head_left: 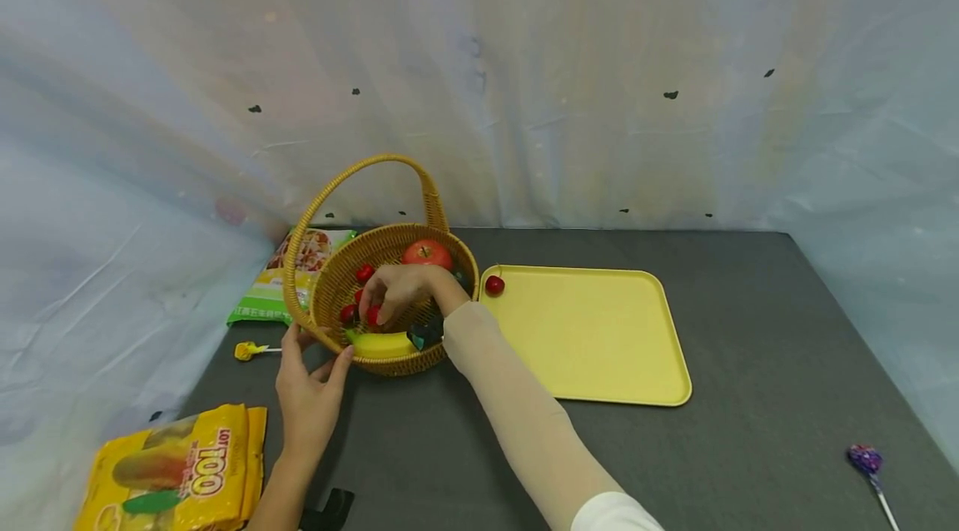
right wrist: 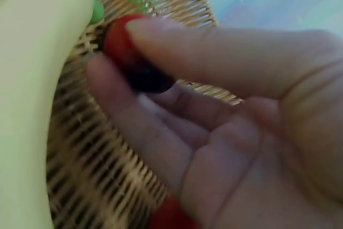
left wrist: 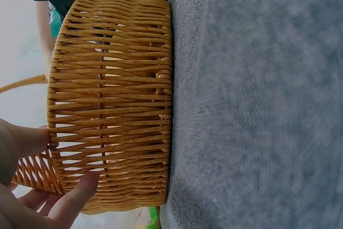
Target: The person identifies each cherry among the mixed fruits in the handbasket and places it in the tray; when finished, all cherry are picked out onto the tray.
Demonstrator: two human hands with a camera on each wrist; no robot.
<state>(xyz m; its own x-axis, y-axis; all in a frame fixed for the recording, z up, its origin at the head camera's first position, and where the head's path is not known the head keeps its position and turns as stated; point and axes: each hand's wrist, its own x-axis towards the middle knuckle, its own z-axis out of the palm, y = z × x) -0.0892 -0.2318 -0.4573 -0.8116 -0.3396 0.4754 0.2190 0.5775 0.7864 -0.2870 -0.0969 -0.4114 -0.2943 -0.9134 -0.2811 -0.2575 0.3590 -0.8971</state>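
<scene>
A wicker basket (head_left: 408,365) with a tall handle holds a red apple (head_left: 427,253), a banana (head_left: 378,345) and several cherries (head_left: 365,273). My left hand (head_left: 309,398) grips the near left side of its rim; in the left wrist view the thumb lies at the rim and fingers touch the woven wall (left wrist: 118,105). Reaching inside, my right hand (head_left: 404,285) pinches a cherry (right wrist: 119,44) between thumb and forefinger, close to the basket's bottom. Beside the basket, another cherry (head_left: 494,285) lies on the left edge of a yellow tray (head_left: 592,339).
Behind the basket leans a green and white food bag (head_left: 262,298). A yellow lollipop (head_left: 245,350) lies left of the basket, and a yellow snack pack (head_left: 172,473) lies front left. A purple lollipop (head_left: 865,458) is at the right. Plastic sheeting (head_left: 524,81) hangs behind the grey table.
</scene>
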